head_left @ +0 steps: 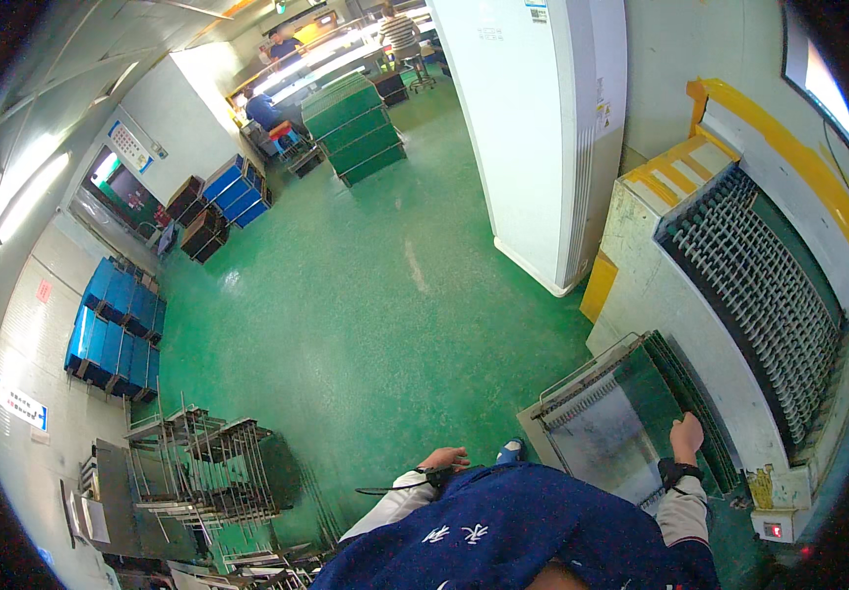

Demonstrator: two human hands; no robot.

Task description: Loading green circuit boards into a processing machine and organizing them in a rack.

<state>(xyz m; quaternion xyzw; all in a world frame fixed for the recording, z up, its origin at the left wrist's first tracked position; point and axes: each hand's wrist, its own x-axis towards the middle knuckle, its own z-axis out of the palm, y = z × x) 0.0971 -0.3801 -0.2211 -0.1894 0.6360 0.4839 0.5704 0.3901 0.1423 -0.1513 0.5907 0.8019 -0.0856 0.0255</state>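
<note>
At the right, my right hand (686,436) is closed at the edge of a thin dark green panel (653,386). The panel stands among several similar sheets in a slotted rack (582,403) with a metal frame. Its fingertips are partly hidden, and a dark band circles that wrist. My left hand (444,459) hangs in front of my body with its fingers stretched out and nothing in them. A dark cord trails from the left wrist.
A roller conveyor machine (759,295) stands right of the rack, with a tall white cabinet (533,138) beyond. Metal rod racks (213,472) stand at left, near blue crates (115,339). Farther off are a green stack (354,128) and seated people at a lit bench.
</note>
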